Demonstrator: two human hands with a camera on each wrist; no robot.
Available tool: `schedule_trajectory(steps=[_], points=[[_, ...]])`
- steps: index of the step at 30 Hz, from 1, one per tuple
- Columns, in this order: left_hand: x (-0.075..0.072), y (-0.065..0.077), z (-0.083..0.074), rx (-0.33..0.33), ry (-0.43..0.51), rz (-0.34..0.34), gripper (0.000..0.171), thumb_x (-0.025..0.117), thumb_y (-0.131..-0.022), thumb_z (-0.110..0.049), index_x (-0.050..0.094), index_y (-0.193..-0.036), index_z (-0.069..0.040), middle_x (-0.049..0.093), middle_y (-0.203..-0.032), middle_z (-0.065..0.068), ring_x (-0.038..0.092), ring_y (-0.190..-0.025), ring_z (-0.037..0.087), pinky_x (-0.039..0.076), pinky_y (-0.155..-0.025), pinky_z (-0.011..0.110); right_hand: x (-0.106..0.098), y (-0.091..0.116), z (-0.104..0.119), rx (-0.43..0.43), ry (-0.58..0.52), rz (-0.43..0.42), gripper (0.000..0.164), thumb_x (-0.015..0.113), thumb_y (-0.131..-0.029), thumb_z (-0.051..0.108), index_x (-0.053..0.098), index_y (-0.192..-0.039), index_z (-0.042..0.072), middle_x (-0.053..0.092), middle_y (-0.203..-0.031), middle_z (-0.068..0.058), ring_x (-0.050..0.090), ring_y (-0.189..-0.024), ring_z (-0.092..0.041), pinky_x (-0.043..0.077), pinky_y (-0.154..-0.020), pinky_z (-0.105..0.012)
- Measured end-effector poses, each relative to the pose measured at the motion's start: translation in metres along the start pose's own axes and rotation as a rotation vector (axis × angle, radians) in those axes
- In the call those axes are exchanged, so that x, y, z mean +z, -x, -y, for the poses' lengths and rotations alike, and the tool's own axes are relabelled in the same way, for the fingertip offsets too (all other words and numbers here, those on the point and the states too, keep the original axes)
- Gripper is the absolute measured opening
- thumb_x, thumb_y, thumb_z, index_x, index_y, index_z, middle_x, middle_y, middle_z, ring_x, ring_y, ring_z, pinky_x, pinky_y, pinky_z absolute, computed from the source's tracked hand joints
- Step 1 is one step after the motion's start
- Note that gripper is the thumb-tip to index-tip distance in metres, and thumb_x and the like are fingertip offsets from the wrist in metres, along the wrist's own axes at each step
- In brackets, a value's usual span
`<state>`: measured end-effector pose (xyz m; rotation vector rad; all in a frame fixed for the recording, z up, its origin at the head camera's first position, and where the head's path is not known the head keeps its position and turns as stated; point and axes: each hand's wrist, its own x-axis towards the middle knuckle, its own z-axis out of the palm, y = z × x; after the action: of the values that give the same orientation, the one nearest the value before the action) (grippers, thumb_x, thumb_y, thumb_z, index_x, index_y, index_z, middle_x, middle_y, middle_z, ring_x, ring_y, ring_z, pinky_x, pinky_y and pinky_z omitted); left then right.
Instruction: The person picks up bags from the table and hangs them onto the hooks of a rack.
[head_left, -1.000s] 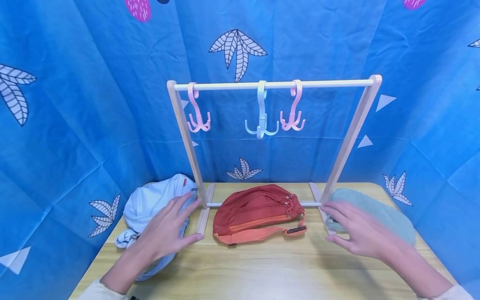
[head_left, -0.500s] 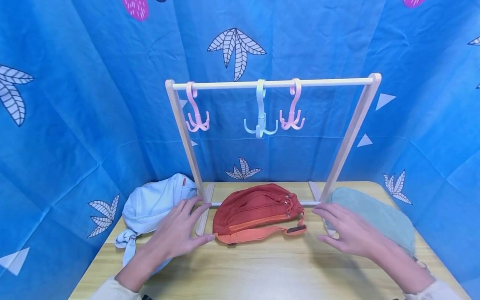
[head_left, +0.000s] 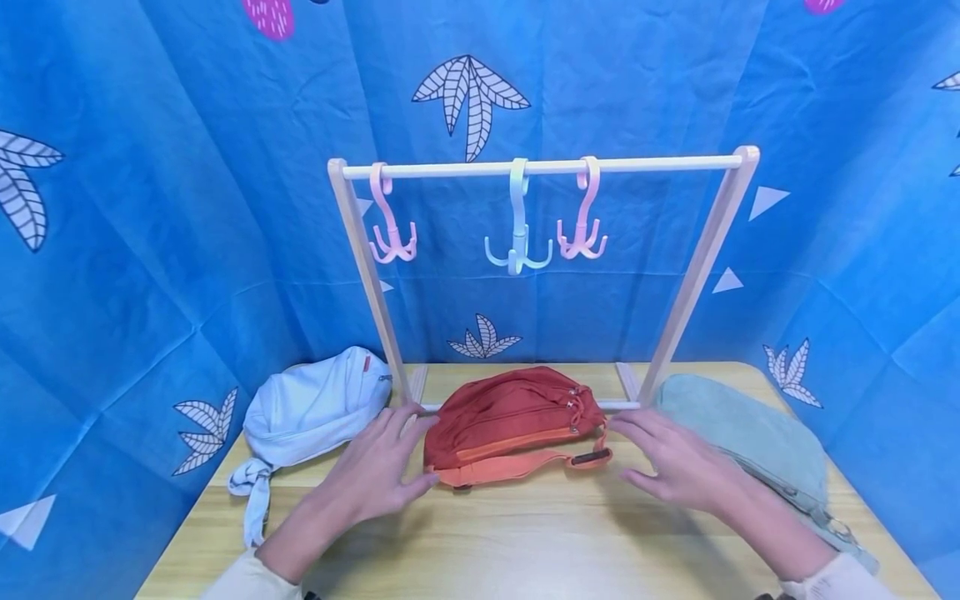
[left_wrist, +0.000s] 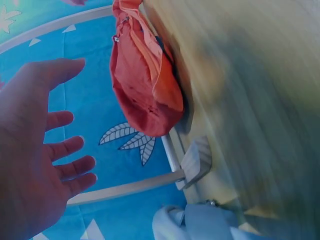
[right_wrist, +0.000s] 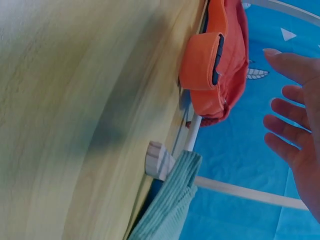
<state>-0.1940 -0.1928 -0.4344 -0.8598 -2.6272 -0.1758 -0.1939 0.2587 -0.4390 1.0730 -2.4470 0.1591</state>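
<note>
Both hands are hovering low over the wooden table [head_left: 525, 533], one on each side of the red waist bag [head_left: 510, 417], which is lying between them under the wooden rack [head_left: 540, 167]. The left hand [head_left: 378, 471] is spread wide, fingers straight and apart, holding nothing; its fingertips are just beside the bag's left end, and whether they are touching the fabric cannot be told. The right hand [head_left: 667, 462] is likewise spread flat and holding nothing, its fingertips reaching close to the bag's orange strap [head_left: 525, 467] and dark buckle [head_left: 590, 457]. Out past the left hand, a pale blue bag [head_left: 307, 408] is resting with a small orange tag on it, too small to read. Out past the right hand, a green bag [head_left: 750, 433] is lying at the rack's foot. All three bags are zipped, so nothing inside is showing. Above the hands, two pink hooks [head_left: 390, 237] and one light blue hook [head_left: 517, 250] are hanging bare from the rail. No writing is legible anywhere.
</note>
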Motion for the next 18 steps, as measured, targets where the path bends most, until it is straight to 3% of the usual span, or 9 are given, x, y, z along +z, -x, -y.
schedule_trajectory(steps=[5, 11, 18], points=[[0.009, -0.003, -0.004, 0.013, 0.027, -0.001, 0.071, 0.082, -0.081, -0.047, 0.058, -0.141, -0.017, 0.059, -0.14, 0.008, 0.058, -0.125, 0.027, 0.059, -0.092, 0.05, 0.007, -0.002, 0.002, -0.021, -0.027, -0.017, 0.068, 0.094, -0.07, 0.027, 0.067, -0.128, 0.006, 0.07, -0.128, -0.009, 0.068, -0.118, -0.027, 0.06, -0.095, -0.046], [0.017, -0.008, -0.008, 0.049, 0.056, -0.005, 0.071, 0.084, -0.081, -0.043, 0.06, -0.141, -0.013, 0.061, -0.139, 0.01, 0.059, -0.129, 0.03, 0.057, -0.099, 0.052, 0.016, -0.006, 0.005, -0.03, -0.053, -0.036, 0.067, 0.094, -0.07, 0.025, 0.067, -0.128, 0.005, 0.069, -0.128, -0.009, 0.068, -0.116, -0.027, 0.061, -0.093, -0.044], [0.024, -0.015, -0.015, 0.114, 0.039, -0.033, 0.065, 0.084, -0.081, -0.038, 0.061, -0.137, -0.012, 0.063, -0.128, 0.005, 0.062, -0.117, 0.022, 0.058, -0.095, 0.042, 0.023, -0.01, 0.009, -0.016, -0.061, -0.002, 0.063, 0.093, -0.073, 0.026, 0.068, -0.127, 0.005, 0.069, -0.127, -0.01, 0.068, -0.117, -0.026, 0.061, -0.094, -0.044]])
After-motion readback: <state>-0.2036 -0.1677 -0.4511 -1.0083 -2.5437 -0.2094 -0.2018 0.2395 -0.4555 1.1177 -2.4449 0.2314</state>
